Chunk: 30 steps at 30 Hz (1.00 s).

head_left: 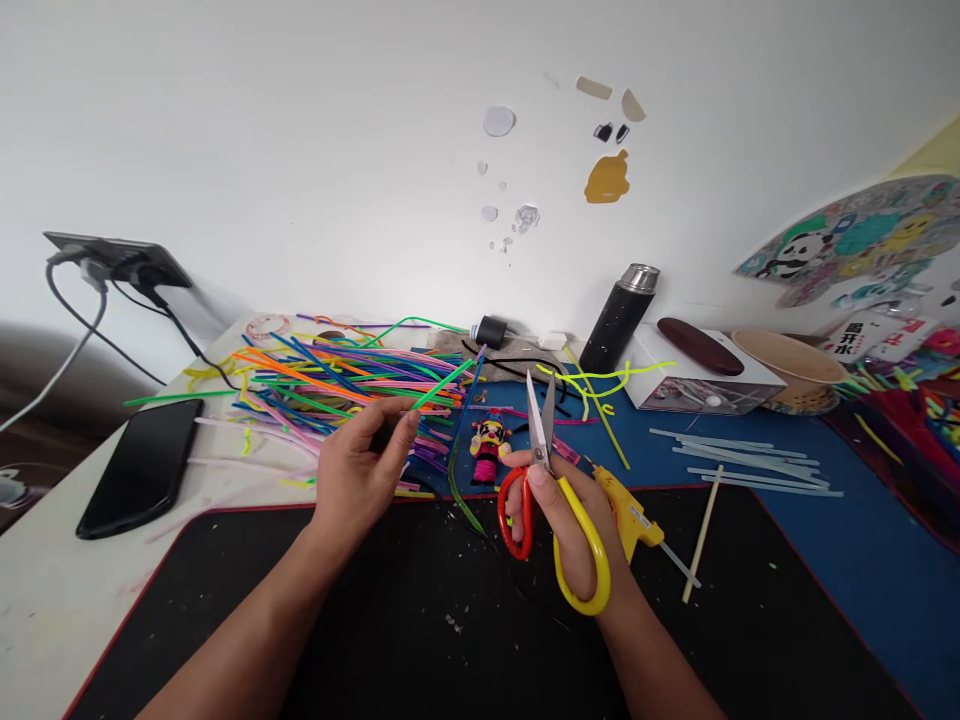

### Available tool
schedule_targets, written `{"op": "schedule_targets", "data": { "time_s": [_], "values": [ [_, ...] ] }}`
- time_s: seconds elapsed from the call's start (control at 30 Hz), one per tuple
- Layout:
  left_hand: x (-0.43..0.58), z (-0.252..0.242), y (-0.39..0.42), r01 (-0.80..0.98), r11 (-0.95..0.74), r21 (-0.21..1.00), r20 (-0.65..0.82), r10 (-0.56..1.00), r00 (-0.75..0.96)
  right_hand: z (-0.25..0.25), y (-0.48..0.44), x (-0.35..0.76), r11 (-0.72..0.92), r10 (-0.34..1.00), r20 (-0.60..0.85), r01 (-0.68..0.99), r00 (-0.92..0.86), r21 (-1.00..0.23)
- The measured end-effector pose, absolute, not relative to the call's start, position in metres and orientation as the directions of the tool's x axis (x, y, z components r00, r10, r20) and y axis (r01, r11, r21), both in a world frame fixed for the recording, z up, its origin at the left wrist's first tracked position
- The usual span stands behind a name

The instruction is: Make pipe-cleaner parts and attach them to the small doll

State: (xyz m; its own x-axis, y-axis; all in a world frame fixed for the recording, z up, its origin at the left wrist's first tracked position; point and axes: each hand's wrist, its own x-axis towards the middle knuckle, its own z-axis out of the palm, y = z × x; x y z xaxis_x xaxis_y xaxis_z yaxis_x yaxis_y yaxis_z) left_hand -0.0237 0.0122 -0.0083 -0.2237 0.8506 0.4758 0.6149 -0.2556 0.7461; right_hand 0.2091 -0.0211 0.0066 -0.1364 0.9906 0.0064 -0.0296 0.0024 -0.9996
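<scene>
My left hand (365,468) pinches a green pipe cleaner (442,385) that slants up to the right, over a big heap of coloured pipe cleaners (330,385). My right hand (559,515) grips scissors (541,450) with one red and one yellow handle; the blades point up and stand slightly apart. A small doll figure (489,445) lies on the desk between my hands. A dark green stem (459,480) lies beside it.
A yellow glue gun (628,510) and a wooden stick (703,535) lie right of the scissors, near clear glue sticks (742,460). A black phone (142,465) lies at the left, a black flask (619,318) and a white box (705,385) at the back. A black mat (420,620) covers the near desk.
</scene>
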Motion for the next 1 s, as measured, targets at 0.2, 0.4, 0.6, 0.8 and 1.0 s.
{"op": "schedule_targets", "data": {
  "time_s": [0.2, 0.4, 0.6, 0.8, 1.0],
  "values": [
    [-0.022, -0.008, 0.011, 0.537, -0.234, 0.81, 0.431, 0.859, -0.276, 0.005, -0.017, 0.218, 0.018, 0.999, 0.02, -0.053, -0.037, -0.998],
    [-0.02, -0.008, 0.01, 0.524, -0.239, 0.817, 0.409, 0.881, -0.237, -0.003, -0.011, 0.226, 0.032, 0.999, 0.029, -0.117, 0.025, -0.993],
    [-0.02, -0.009, 0.01, 0.529, -0.252, 0.811, 0.414, 0.885, -0.213, 0.006, -0.017, 0.22, 0.043, 0.997, 0.045, -0.044, -0.054, -0.998],
    [-0.02, -0.008, 0.01, 0.547, -0.266, 0.794, 0.43, 0.882, -0.195, 0.009, -0.024, 0.212, 0.021, 0.994, 0.027, -0.054, -0.11, -0.998],
    [-0.02, -0.007, 0.01, 0.534, -0.255, 0.806, 0.414, 0.888, -0.202, 0.006, -0.02, 0.218, 0.056, 0.992, 0.057, -0.015, -0.11, -0.998]
  ]
}}
